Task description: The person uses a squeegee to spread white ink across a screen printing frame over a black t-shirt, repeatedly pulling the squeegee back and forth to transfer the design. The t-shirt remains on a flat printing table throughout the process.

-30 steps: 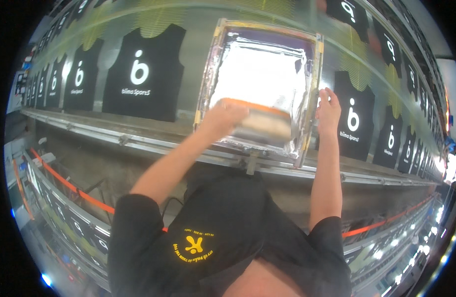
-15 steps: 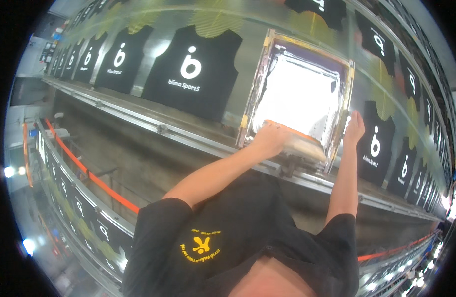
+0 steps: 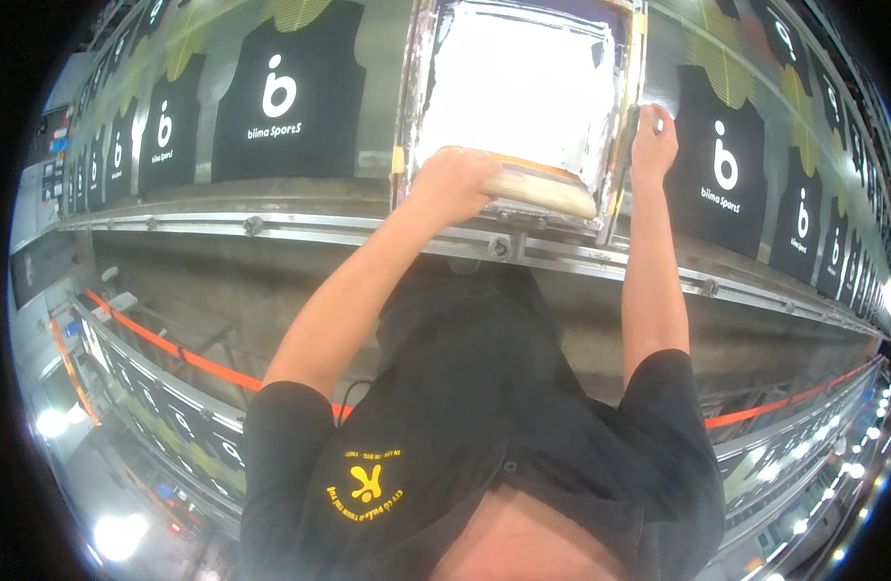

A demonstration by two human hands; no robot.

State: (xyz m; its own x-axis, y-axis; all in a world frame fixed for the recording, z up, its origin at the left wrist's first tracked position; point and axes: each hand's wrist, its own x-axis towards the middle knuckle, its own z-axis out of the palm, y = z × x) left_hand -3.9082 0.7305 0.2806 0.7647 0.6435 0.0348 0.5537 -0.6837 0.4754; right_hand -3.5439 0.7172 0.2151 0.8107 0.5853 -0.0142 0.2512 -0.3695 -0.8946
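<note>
A silk-screen frame point(image 3: 401, 160) lies on the long table in front of me, thickly coated with white ink point(image 3: 513, 87) over its middle. My left hand point(image 3: 452, 184) is closed round the left part of a wooden squeegee point(image 3: 547, 191), which rests across the near end of the frame. Beside the frame's right edge, my right hand point(image 3: 655, 140) is curled into a fist. A small shiny end shows between its fingers, but what it grips is mostly hidden.
Black shirt panels with white prints lie along the table, one left point(image 3: 300, 92) of the frame and one right point(image 3: 721, 169). A metal rail point(image 3: 339, 229) with bolts edges the table. Behind me run orange-red bars point(image 3: 208, 363) and another row of panels.
My view has turned, so the frame and both hands sit higher and further left in the picture. The left hand keeps hold of the squeegee at the frame's near end.
</note>
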